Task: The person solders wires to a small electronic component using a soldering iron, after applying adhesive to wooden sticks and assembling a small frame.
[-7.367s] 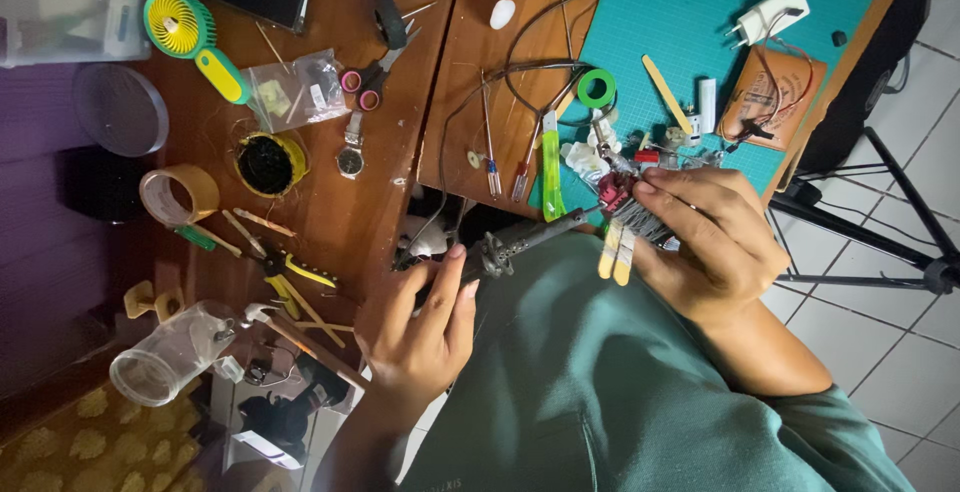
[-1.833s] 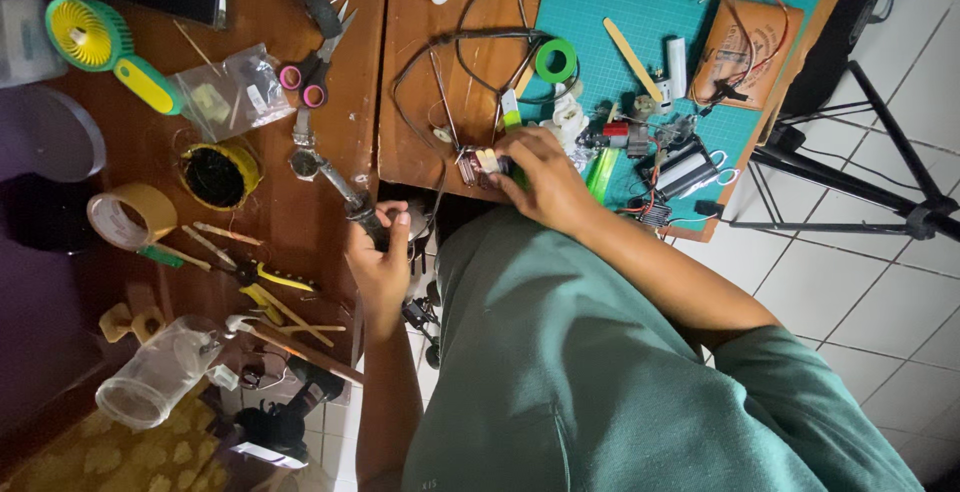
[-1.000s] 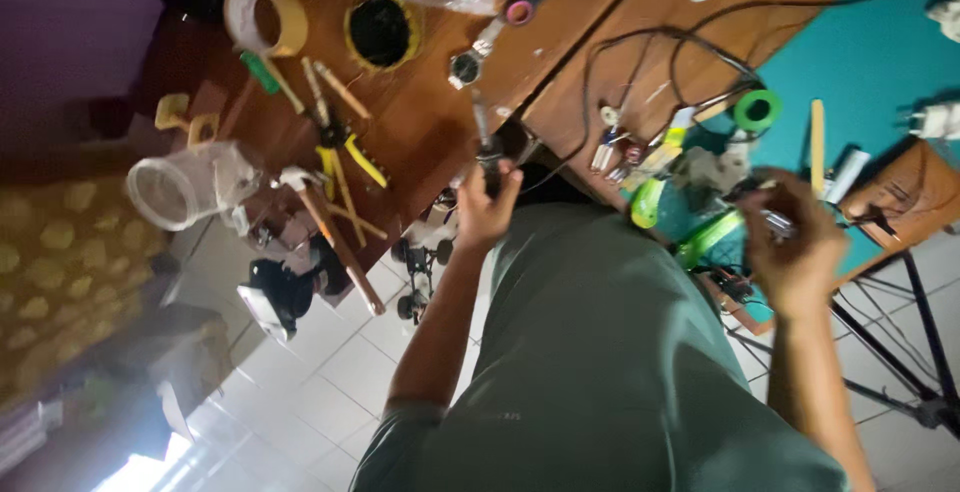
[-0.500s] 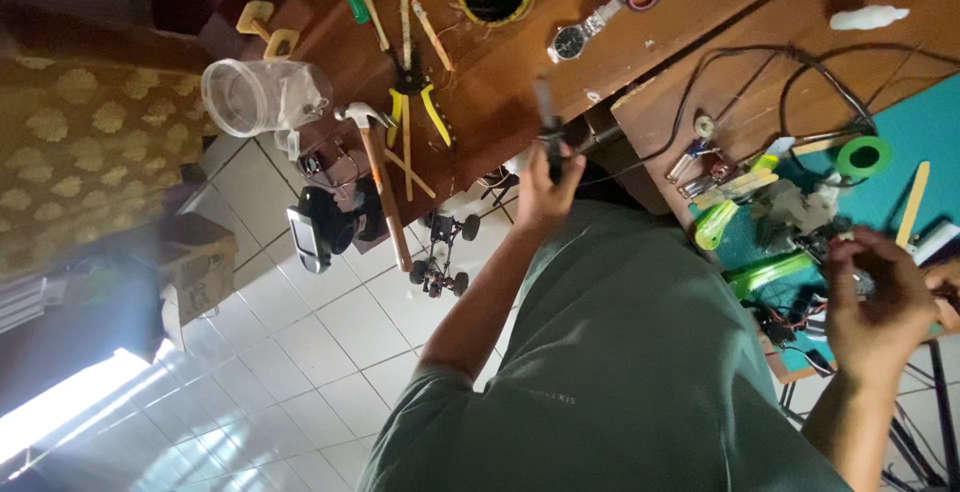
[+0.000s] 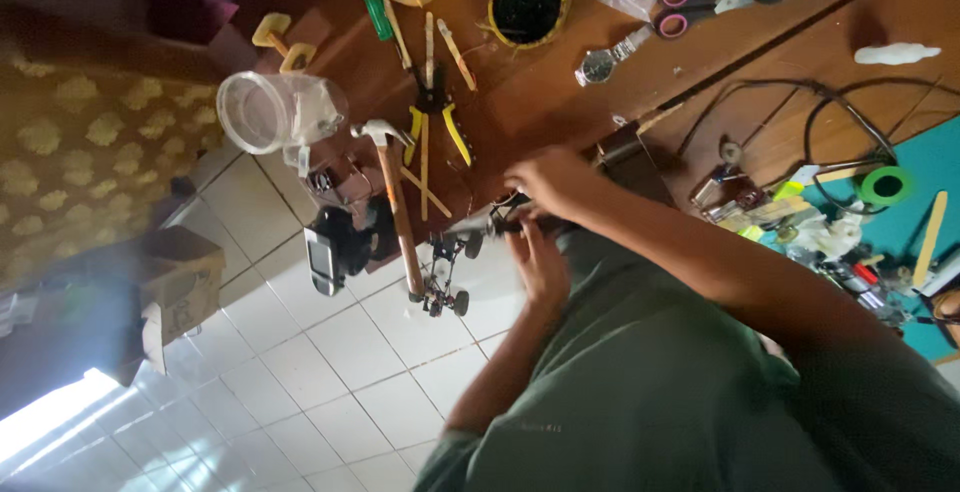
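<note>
Head view: your left hand and right hand meet at the wooden table edge, both pinching a small dark part. The wheeled chassis hangs just beside it, near the hammer.

Small dark wheeled chassis, blurred, overhanging the wooden table's edge, wheels toward the tiled floor.

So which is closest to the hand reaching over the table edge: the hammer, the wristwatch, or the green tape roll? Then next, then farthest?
From the right hand, in the head view:
1. Wristwatch, just up the wooden table from it.
2. Hammer, toward the table edge by the clear jar; a little farther than the watch.
3. Green tape roll, far off on the teal mat.
</note>
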